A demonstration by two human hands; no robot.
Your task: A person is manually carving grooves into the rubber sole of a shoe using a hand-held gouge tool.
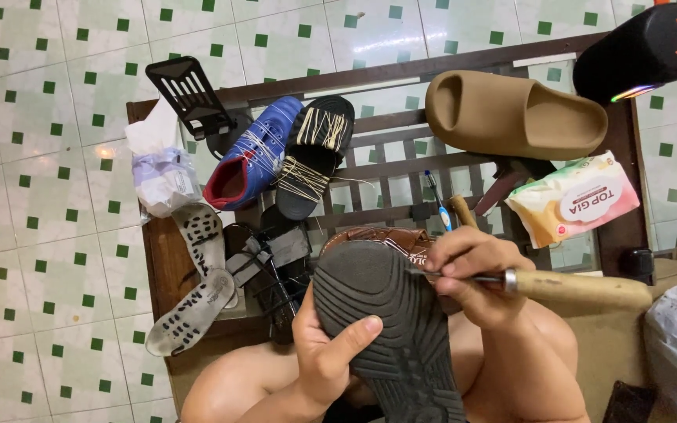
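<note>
From the head view I see my left hand [327, 352] gripping a sandal [389, 329] sole-up over my lap, thumb pressed on the dark tread; my right hand [472, 274] is clenched around a wooden-handled awl [558, 286], its metal tip touching the sole's edge beside the brown woven upper; beyond, on the slatted counter [628, 227], lie a blue shoe [252, 153], a black slide [315, 157] bound with string, and a tan slide [511, 113].

Slatted wooden table [628, 227] crowded, blue shoe [252, 153] and black sandal [315, 153] bound with string at left, tan slide [511, 113] and black speaker [640, 47] at right — bare slats between them, tissue packet [573, 200] near right edge, tiled floor [41, 235] open at left.
</note>
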